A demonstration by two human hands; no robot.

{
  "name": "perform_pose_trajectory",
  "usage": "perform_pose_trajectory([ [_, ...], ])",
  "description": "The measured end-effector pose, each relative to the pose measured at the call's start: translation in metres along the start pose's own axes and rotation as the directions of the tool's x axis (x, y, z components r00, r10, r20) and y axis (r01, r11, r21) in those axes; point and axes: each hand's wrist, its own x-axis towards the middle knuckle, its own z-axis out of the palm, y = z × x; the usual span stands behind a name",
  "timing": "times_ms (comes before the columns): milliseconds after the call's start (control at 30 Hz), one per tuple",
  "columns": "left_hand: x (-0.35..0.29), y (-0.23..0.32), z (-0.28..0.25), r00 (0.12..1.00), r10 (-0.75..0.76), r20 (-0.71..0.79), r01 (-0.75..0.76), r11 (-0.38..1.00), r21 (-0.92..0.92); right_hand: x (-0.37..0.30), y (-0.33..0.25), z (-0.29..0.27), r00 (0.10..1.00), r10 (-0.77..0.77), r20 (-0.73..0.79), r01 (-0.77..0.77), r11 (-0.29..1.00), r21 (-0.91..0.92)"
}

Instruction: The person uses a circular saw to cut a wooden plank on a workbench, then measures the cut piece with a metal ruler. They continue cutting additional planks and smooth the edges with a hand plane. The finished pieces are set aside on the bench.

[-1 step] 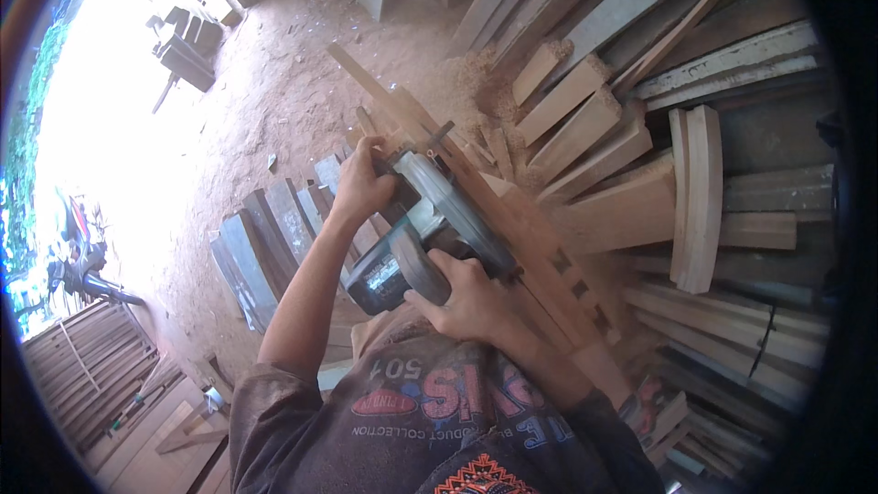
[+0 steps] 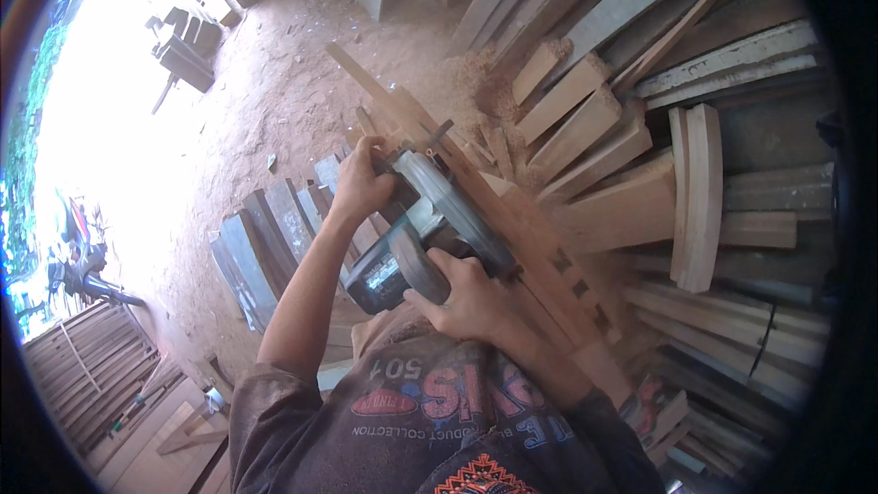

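Observation:
A teal and dark grey circular saw [image 2: 448, 201] rests on a long wooden workpiece [image 2: 541, 242] that slants away in front of me. Several dark slots are cut into this wood near its closer end. My right hand [image 2: 468, 300] is wrapped round the saw's rear handle. At the saw's front, my left hand [image 2: 366, 183] is closed on its front part, with the fingertips partly hidden. A thin dark bar [image 2: 442, 134] sticks out by the saw's front end. Where the blade meets the wood is hidden under the saw's body.
Cut timber blocks [image 2: 572, 133] and sawdust lie to the right of the workpiece, with long boards [image 2: 585, 32] beyond. Two curved pale pieces [image 2: 700, 201] lie across the planks at right. Dark wooden blocks [image 2: 261, 229] stand at left on the dirt floor [image 2: 247, 142].

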Motion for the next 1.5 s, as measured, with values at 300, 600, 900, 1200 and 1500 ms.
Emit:
perform_pose_trajectory([
  [300, 0.023, -0.006, -0.017, 0.998, -0.033, 0.046, 0.033, 0.999, -0.013, 0.019, -0.004, 0.006, 1.000, -0.022, -0.020, 0.022, 0.999, 0.029],
  [600, 0.042, -0.026, -0.027, 0.987, -0.089, 0.137, 0.096, 0.994, -0.052, 0.033, -0.002, 0.015, 0.996, -0.079, -0.049, 0.081, 0.996, 0.035],
  [900, 0.067, -0.040, -0.045, 0.994, -0.044, 0.104, 0.045, 0.999, -0.005, 0.057, -0.003, 0.025, 0.981, -0.154, -0.116, 0.157, 0.987, 0.017],
  [1200, 0.069, -0.020, -0.057, 0.980, -0.024, 0.195, 0.054, 0.988, -0.145, 0.074, -0.001, 0.035, 0.983, -0.131, -0.126, 0.127, 0.991, -0.036],
  [1500, 0.109, -0.038, -0.088, 0.990, 0.125, 0.063, -0.122, 0.992, -0.038, 0.113, -0.012, 0.045, 0.966, -0.173, -0.190, 0.162, 0.984, -0.072],
])
